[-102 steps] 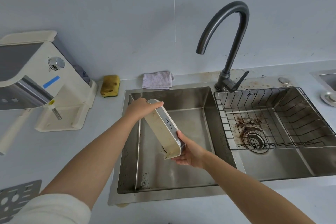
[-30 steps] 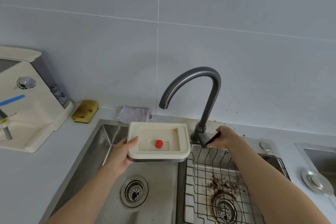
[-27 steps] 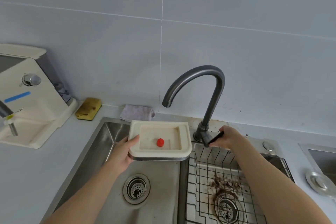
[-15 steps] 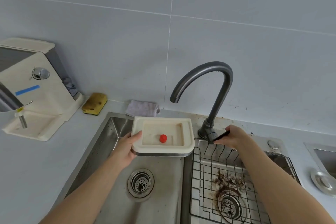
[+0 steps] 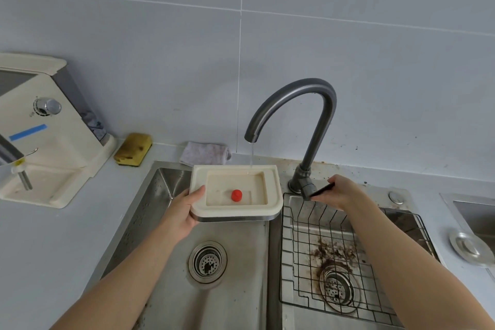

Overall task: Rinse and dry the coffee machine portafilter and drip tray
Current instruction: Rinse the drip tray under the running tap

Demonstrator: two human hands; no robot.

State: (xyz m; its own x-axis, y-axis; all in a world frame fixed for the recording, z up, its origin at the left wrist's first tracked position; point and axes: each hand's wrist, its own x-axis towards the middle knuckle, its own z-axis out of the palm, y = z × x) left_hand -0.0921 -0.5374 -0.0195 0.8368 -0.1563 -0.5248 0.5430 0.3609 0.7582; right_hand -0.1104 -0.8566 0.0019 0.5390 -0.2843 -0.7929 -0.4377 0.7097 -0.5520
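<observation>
My left hand (image 5: 180, 213) holds the cream drip tray (image 5: 273, 190) by its left edge, level over the left sink basin (image 5: 158, 206). A small red float (image 5: 236, 194) stands in the tray's recess. A thin stream of water (image 5: 251, 155) falls from the dark curved faucet (image 5: 310, 104) into the tray's back right corner. My right hand (image 5: 338, 191) grips the faucet's black lever (image 5: 321, 189) at its base. The cream coffee machine (image 5: 45, 131) stands on the counter at the left, its tray bay bare. No portafilter is in view.
A yellow sponge (image 5: 133, 149) and a folded grey cloth (image 5: 205, 153) lie at the back of the counter. The right basin holds a wire rack (image 5: 302, 254) over coffee grounds around the drain (image 5: 338, 288). A metal lid (image 5: 470, 249) lies far right.
Water has started running from the faucet into the tray. Earlier both hands tilted the tray on edge in the sink; now the left alone holds it level and the right is on the lever.
</observation>
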